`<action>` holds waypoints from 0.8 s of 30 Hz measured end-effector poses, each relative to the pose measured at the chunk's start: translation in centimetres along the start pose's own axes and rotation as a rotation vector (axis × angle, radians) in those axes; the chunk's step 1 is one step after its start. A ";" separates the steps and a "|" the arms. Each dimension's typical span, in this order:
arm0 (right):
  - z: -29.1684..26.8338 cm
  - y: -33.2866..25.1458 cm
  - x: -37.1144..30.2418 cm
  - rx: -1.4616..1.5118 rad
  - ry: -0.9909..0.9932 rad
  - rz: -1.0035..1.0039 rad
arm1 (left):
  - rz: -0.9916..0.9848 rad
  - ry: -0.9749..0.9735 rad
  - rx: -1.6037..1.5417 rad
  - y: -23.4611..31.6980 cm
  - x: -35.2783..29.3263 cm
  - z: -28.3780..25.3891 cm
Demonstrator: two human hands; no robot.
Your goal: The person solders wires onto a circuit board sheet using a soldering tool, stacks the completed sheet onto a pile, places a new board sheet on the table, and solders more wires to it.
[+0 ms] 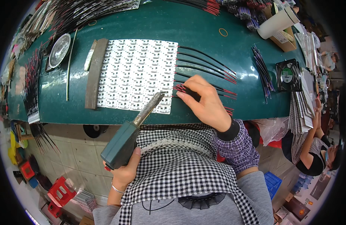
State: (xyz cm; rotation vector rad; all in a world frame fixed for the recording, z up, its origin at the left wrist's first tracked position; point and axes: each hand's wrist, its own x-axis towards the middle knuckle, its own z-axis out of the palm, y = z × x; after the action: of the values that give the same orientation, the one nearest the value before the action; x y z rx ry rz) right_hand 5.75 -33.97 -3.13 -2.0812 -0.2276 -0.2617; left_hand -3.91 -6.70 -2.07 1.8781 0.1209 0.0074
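My left hand (pixel 127 170) is closed round a dark green soldering gun (pixel 122 144). Its metal barrel slants up to the right, and the tip lies close to the right edge of a white circuit board panel (pixel 135 75) covered with small dark parts. My right hand (pixel 206 99) pinches a bundle of short black wires with red ends (pixel 186 90) beside that edge; the fingers partly hide it. Several black wires (pixel 203 67) run off the panel's right edge to the right, ending in red. Whether the tip touches a wire is too small to tell.
A brown bar (pixel 96 75) lies along the panel's left edge. Further left are a round metal dish (pixel 60 50), a thin rod (pixel 69 67) and wired strips (pixel 32 97). To the right are a wire bundle (pixel 262 71), a small fan (pixel 288 76) and a white cup (pixel 278 23). Another person (pixel 311 150) sits at right.
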 end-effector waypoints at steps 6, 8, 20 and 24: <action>-0.8 -1.8 -0.5 0.147 0.062 0.137 | -0.035 0.012 -0.099 -0.2 -0.2 0.0; -0.4 -1.7 -0.9 0.124 -0.016 0.145 | -0.019 0.023 -0.107 -0.2 -0.1 0.1; 0.7 -1.8 -1.2 -0.079 -0.167 0.222 | -0.050 0.019 -0.018 0.6 -0.3 0.1; 0.8 -1.8 -1.3 -0.093 -0.162 0.212 | 0.055 -0.027 0.088 0.0 -0.2 -0.2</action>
State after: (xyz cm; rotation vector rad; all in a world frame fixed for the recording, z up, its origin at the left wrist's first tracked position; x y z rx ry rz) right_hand 4.13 -32.40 -2.39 -2.2001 -0.0916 0.0248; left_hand -4.11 -6.53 -1.95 1.9681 0.0514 0.0145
